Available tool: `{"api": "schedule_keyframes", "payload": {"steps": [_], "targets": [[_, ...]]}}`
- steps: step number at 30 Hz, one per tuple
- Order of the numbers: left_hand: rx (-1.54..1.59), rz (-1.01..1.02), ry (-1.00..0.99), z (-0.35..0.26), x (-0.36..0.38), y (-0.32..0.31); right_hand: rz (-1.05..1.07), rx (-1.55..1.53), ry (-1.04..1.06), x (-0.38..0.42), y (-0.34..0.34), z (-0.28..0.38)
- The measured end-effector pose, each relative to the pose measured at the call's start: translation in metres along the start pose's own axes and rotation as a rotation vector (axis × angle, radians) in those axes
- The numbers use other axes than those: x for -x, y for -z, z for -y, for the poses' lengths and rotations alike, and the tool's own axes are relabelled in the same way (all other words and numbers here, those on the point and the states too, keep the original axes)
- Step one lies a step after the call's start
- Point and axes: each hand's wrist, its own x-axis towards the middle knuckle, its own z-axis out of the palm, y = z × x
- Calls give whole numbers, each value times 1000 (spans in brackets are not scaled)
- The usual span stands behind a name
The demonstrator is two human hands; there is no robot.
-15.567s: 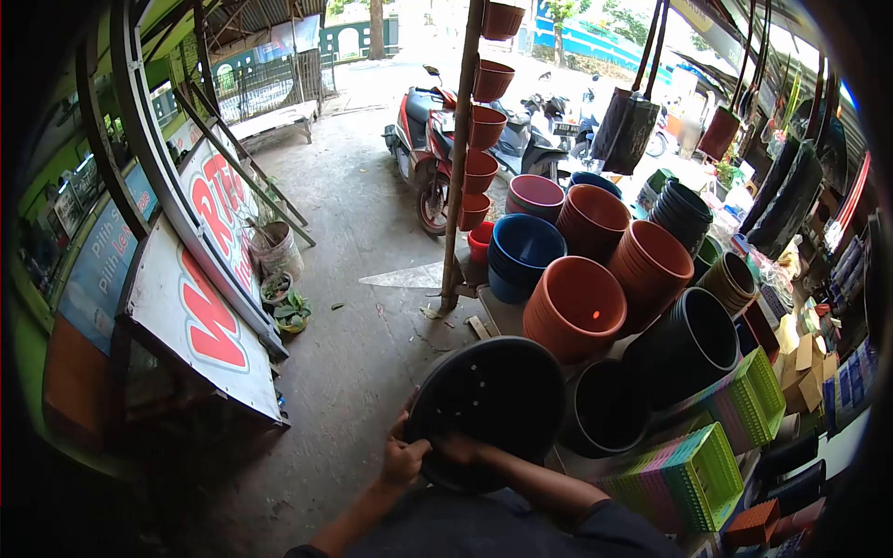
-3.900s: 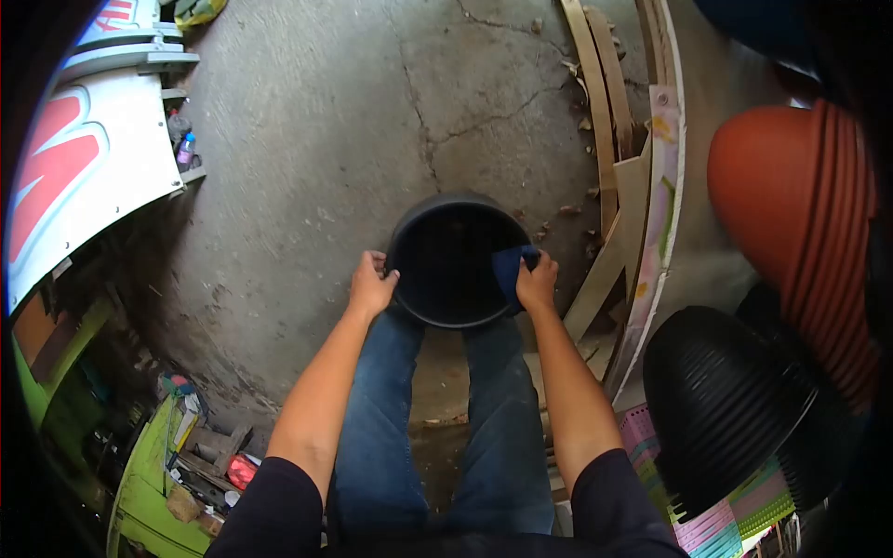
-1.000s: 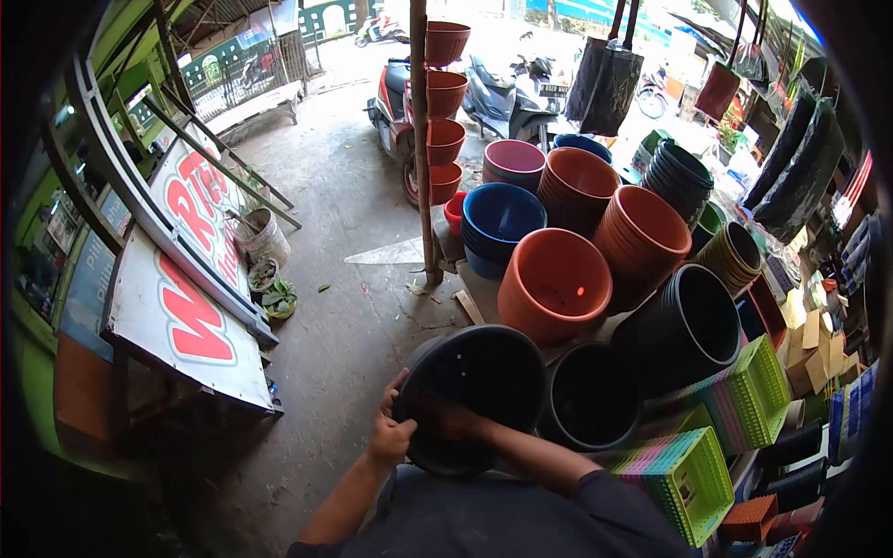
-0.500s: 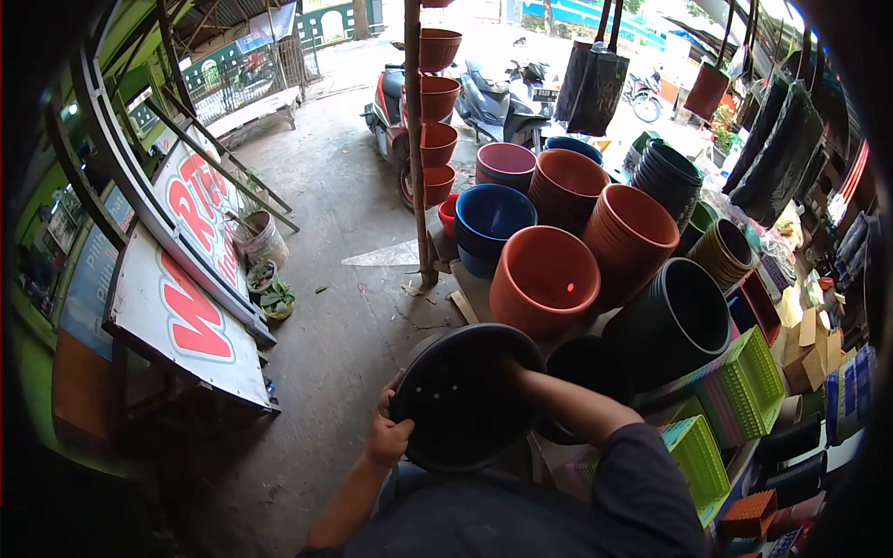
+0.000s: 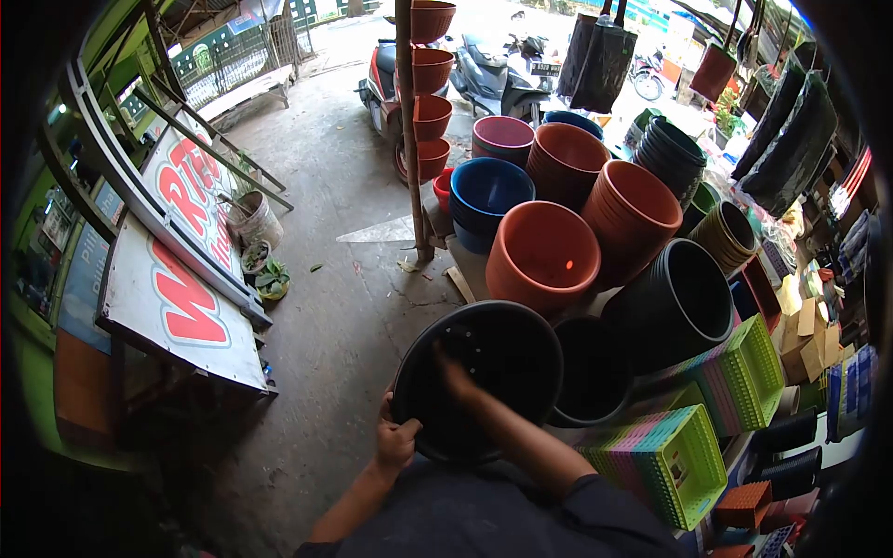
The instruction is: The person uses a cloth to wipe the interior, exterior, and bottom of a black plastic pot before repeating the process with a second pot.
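Note:
I hold a large black plastic pot (image 5: 512, 339) tilted on its side in front of me, its mouth facing me and small holes showing in its bottom. My left hand (image 5: 395, 443) grips the pot's lower left rim. My right hand (image 5: 454, 374) reaches inside the pot and lies against its inner wall near the bottom. The dark interior hides whether that hand holds anything.
Right of the pot lies another black pot (image 5: 595, 372) and a bigger black stack (image 5: 684, 307). Behind are terracotta stacks (image 5: 544, 256), blue pots (image 5: 484, 191) and a pole (image 5: 406, 130) with hanging pots. Coloured baskets (image 5: 665, 460) sit at right, a signboard (image 5: 177, 298) at left, scooters (image 5: 381, 70) beyond.
My right arm has gone from the pot's far rim to deep inside it. My left hand has kept its grip on the lower rim. The view has dipped slightly.

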Motion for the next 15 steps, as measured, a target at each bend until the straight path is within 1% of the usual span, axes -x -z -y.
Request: {"api": "schedule_keyframes", "payload": {"steps": [2, 4, 5, 7, 8, 10, 11, 12, 14, 15], "targets": [[18, -31, 4, 12, -1, 4, -74, -658, -152, 24, 16, 72], [-25, -71, -60, 23, -5, 7, -30, -821, 136, -4, 57, 54], [-40, -85, -82, 26, -7, 7, -26, -821, 135, 2, 54, 60], [-22, -133, -113, 28, -9, 0, -80, -1041, 232, 31, 43, 87], [-14, -148, -120, 28, -11, -4, -87, -1040, 232, 38, 37, 89], [72, -61, -49, 25, -14, -12, -57, -996, 44, 45, 18, 89], [75, -46, -46, 32, -18, -11, -7, -902, -67, 48, 8, 84], [-157, -18, -180, 43, -23, -6, 44, -807, -176, 51, -4, 74], [-387, 20, -321, 36, -31, -6, 19, -308, -91, 38, -13, 23], [-177, 1, -177, 16, -33, -12, 156, 58, -12, 32, -2, 1]]}}
